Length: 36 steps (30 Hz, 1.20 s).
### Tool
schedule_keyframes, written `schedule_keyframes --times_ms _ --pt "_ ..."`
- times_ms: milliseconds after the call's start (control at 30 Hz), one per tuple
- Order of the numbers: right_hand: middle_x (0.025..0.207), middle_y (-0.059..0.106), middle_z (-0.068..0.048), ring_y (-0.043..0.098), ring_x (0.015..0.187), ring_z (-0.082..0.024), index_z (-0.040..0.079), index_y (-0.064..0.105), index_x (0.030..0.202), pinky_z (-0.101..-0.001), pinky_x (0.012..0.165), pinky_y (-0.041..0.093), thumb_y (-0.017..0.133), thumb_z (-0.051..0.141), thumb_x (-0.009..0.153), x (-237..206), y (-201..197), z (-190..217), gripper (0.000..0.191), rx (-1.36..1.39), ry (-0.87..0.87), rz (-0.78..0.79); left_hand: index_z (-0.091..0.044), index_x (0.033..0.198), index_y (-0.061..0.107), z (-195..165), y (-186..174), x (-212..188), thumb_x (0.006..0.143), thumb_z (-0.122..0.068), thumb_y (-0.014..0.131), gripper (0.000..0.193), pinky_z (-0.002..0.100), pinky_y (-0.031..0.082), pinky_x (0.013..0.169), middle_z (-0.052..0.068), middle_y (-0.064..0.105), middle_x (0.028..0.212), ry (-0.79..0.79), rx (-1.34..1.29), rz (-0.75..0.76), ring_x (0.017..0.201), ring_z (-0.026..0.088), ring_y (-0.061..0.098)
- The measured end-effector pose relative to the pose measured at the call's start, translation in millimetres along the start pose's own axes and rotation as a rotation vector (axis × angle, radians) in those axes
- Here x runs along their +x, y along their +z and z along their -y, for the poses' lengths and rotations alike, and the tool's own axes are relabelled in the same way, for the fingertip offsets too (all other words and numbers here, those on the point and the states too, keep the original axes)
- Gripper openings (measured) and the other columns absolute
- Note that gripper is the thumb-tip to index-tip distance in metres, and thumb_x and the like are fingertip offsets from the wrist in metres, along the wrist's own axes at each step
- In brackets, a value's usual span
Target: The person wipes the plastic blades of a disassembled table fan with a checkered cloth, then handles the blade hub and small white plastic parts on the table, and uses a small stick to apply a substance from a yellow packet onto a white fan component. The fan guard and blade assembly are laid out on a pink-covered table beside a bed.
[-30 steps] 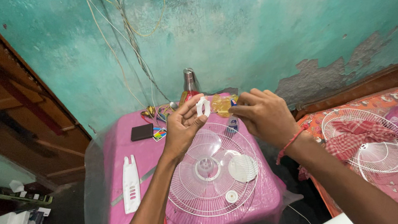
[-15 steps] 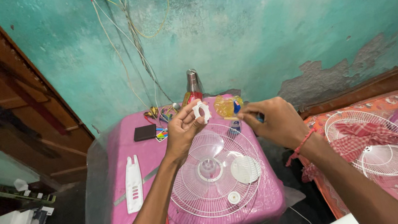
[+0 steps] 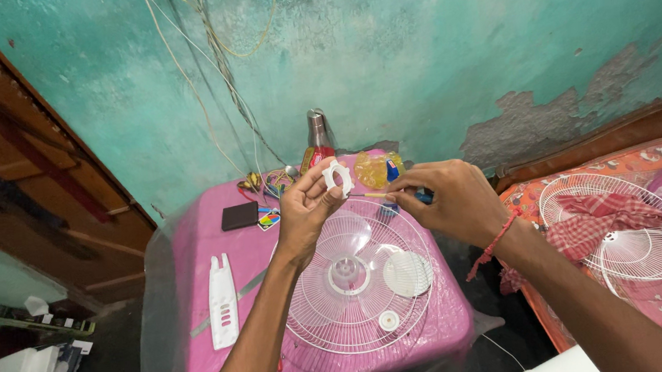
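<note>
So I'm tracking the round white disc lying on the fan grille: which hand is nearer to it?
Right. The right hand, holding a thin tool, hovers just above the round white disc. The left hand, holding a small white ring, is further off to the left.

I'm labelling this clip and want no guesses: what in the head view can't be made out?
- Tool in the right hand: fingers cover the handle; only a thin shaft shows.
- White ring in the left hand: its back is hidden by the fingers.
- Second fan guard: partly covered by red cloth.
- Clutter by the bottle: too small.
</note>
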State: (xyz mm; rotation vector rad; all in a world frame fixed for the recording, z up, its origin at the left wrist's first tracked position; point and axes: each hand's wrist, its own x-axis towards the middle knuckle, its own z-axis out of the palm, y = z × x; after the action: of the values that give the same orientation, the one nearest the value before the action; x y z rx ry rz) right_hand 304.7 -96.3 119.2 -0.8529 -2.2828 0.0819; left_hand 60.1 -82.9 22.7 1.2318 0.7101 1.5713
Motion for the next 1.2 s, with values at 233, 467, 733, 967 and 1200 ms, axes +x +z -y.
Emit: schedule_keyframes --times_ms 233,467,733,967,1200 --pt "0.082 0.074 -0.006 0.072 0.073 -0.027 0.012 0.079 0.095 -0.0389 0.063 0.055 0.078 0.030 0.084 2.7 -1.9 3.2 0.020 -0.028 -0.039 0.014 0.003 0.149 0.048 -2.1 1.4 1.2 0.089 -0.017 0.078 0.070 0.029 0.057 0.098 0.014 0.066 0.134 0.010 0.019 0.004 0.118 0.017 0.067" --pt "0.086 0.074 -0.006 0.071 0.077 -0.028 0.013 0.078 0.094 -0.0417 0.065 0.055 0.072 0.027 0.089 6.2 5.2 -8.1 0.017 -0.136 -0.183 0.102 0.003 0.147 0.050 -1.8 3.4 2.5 0.086 -0.011 0.080 0.070 0.029 0.057 0.103 0.015 0.064 0.138 0.054 0.212 0.069 0.122 0.018 0.067" --pt "0.086 0.076 -0.010 0.074 0.074 -0.030 0.014 0.080 0.101 -0.0393 0.067 0.056 0.069 0.027 0.092 1.3 0.0 -18.1 0.019 0.078 0.172 0.203 0.004 0.148 0.051 3.3 -5.7 0.6 0.087 -0.015 0.081 0.070 0.029 0.057 0.100 0.015 0.067 0.132 0.021 0.157 0.060 0.117 0.017 0.068" --pt "0.082 0.075 -0.012 0.074 0.070 -0.025 0.012 0.080 0.099 -0.0347 0.064 0.056 0.080 0.026 0.084 2.0 -4.6 -6.3 0.021 0.121 0.033 0.024 0.004 0.145 0.053 5.9 -6.4 -2.4 0.087 -0.020 0.080 0.069 0.031 0.062 0.097 0.014 0.070 0.126 -0.066 0.032 0.040 0.110 0.018 0.071" --pt "0.086 0.076 -0.009 0.075 0.074 -0.023 0.011 0.080 0.101 -0.0335 0.066 0.057 0.079 0.023 0.085 3.0 -6.1 -2.1 0.020 0.151 -0.068 0.000 0.004 0.142 0.056 -2.5 0.5 -3.9 0.084 -0.022 0.082 0.069 0.031 0.062 0.097 0.014 0.071 0.125 -0.086 0.074 0.036 0.110 0.018 0.072"
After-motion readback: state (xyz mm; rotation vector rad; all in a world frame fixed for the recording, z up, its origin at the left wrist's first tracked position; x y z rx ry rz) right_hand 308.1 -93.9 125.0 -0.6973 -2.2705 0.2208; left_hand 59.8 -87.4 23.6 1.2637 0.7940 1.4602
